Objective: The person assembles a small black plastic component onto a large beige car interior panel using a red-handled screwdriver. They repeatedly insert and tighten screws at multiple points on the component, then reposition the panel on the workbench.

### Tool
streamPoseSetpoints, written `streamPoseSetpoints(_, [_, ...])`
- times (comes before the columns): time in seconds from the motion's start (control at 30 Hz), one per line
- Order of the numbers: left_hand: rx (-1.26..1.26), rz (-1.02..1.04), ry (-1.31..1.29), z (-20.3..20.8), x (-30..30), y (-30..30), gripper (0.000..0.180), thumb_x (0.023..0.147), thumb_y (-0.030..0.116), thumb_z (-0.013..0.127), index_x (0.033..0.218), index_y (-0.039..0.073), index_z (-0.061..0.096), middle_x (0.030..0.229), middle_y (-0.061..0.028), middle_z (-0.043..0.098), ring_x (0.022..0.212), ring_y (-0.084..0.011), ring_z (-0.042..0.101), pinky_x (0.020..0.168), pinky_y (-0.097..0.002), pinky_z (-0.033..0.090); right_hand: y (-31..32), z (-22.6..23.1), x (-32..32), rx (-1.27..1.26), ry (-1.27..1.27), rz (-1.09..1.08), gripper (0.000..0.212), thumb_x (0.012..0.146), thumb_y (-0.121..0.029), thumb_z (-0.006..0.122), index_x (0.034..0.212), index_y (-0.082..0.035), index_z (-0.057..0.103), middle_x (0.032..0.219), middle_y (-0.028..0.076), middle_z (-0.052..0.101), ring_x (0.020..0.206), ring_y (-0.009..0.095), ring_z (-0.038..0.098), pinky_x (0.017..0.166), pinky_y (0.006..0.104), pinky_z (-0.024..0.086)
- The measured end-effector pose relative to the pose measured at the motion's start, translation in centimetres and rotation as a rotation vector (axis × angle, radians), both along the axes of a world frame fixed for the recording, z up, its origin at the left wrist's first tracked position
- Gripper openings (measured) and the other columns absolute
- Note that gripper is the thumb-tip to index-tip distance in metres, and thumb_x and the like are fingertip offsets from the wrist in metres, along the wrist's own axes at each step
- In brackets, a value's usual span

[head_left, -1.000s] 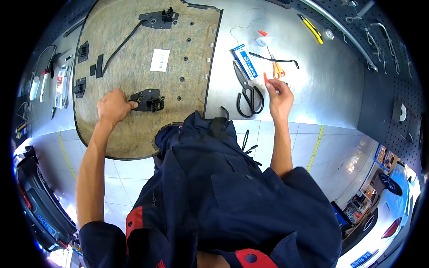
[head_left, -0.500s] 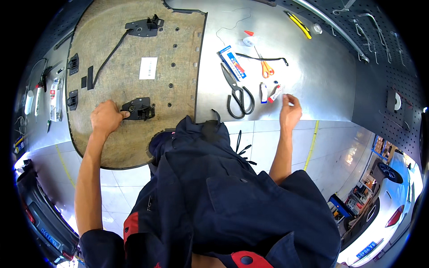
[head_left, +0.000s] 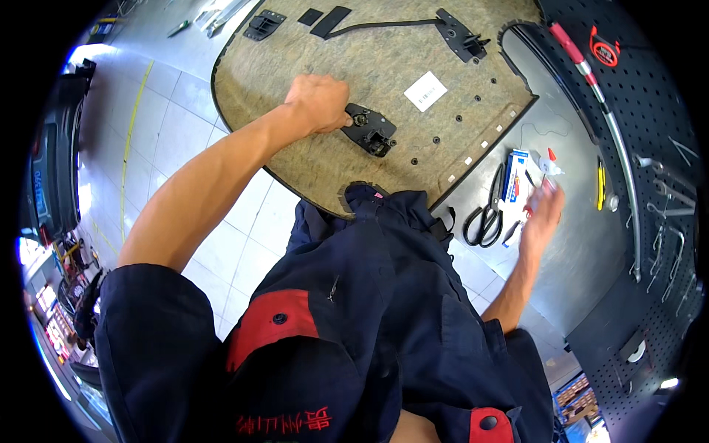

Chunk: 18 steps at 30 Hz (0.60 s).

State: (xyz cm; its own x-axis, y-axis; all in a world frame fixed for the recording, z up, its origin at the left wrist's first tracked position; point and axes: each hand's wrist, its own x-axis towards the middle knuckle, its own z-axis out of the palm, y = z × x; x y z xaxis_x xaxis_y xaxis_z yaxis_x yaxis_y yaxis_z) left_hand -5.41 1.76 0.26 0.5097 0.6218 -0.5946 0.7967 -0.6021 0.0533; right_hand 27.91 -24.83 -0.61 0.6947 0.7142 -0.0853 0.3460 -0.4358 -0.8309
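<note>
The left hand (head_left: 319, 102) rests fingers curled on a black bracket (head_left: 369, 130) lying mid-panel on the felt panel (head_left: 369, 59), well inside its edges. Right of the panel, on the grey bench (head_left: 583, 244), scissors (head_left: 487, 210) and a blue box (head_left: 515, 177) lie just beside the blurred right hand (head_left: 543, 214); its grip cannot be told.

The left hand (head_left: 319, 102) has its fingers curled on a small black plastic bracket (head_left: 369, 130). The bracket is bumpy and dark, with a round hole near the fingers. It lies flat on a big brown felt panel (head_left: 369, 59) with a black edge. The right hand (head_left: 543, 214) is blurry, at about 4 o'clock from the bracket. It is right by black scissors (head_left: 487, 210) and a blue and white box (head_left: 515, 177) on the grey table.
</note>
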Motion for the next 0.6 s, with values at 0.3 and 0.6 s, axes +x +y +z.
streamPoseSetpoints(0.3, [-0.027, 0.004, -0.007, 0.5, 0.3, 0.1, 0.035, 0.081, 0.032, 0.076, 0.100, 0.003, 0.077, 0.107, -0.0166, 0.075, 0.104, -0.0322, 0.072, 0.087, -0.0416, 0.057, 19.6, -1.2, -14.1, -0.272, -0.242, 1.240, 0.018, 0.097, -0.016, 0.059, 0.101, 0.002, 0.063, 0.082, 0.026, 0.068, 0.084, 0.045, 0.067, 0.074, 0.0503, 0.051])
streamPoseSetpoints(0.6, [-0.031, 0.013, -0.027, 0.2, -0.1, 0.3, 0.033, 0.079, 0.028, 0.076, 0.102, 0.005, 0.078, 0.111, -0.0158, 0.075, 0.107, -0.0305, 0.071, 0.087, -0.0407, 0.057, 21.0, -2.4, -16.2, -0.372, -0.269, 1.334, 0.024, 0.093, -0.020, 0.064, 0.090, 0.003, 0.070, 0.080, 0.030, 0.067, 0.082, 0.048, 0.067, 0.074, 0.0533, 0.051])
